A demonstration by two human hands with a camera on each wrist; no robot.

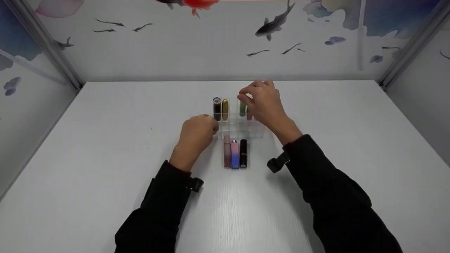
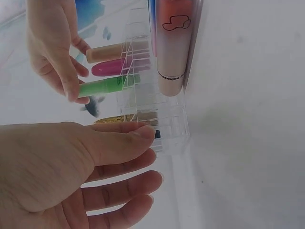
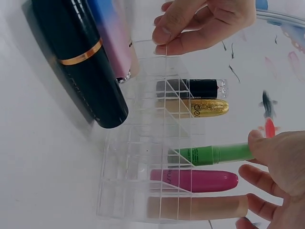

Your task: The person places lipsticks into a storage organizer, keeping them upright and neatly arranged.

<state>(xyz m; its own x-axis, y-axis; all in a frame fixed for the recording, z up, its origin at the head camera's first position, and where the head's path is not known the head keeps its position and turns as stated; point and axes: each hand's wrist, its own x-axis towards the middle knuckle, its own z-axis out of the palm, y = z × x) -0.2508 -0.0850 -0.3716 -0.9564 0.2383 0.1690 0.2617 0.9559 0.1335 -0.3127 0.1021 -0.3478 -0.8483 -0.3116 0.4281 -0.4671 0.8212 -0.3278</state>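
A clear plastic lipstick organizer (image 1: 246,130) with small compartments stands on the white table. My right hand (image 1: 265,103) pinches the top end of a green lipstick tube (image 3: 209,155), whose lower part is inside a back-row slot. Beside it stand a magenta lipstick (image 3: 205,181) and a beige tube (image 3: 214,208). My left hand (image 1: 198,133) pinches the organizer's left edge between thumb and forefinger, its other fingers loosely curled. Near that hand, a black lipstick with a jewelled end (image 3: 202,88) and a gold glittery lipstick (image 3: 209,108) occupy slots.
In front of the organizer three tubes lie side by side: a pinkish-beige lip gloss (image 1: 227,153), a pink-and-blue tube (image 1: 235,154) and a black lipstick with a gold band (image 1: 243,153). Printed panels (image 1: 211,52) wall the table's back and sides.
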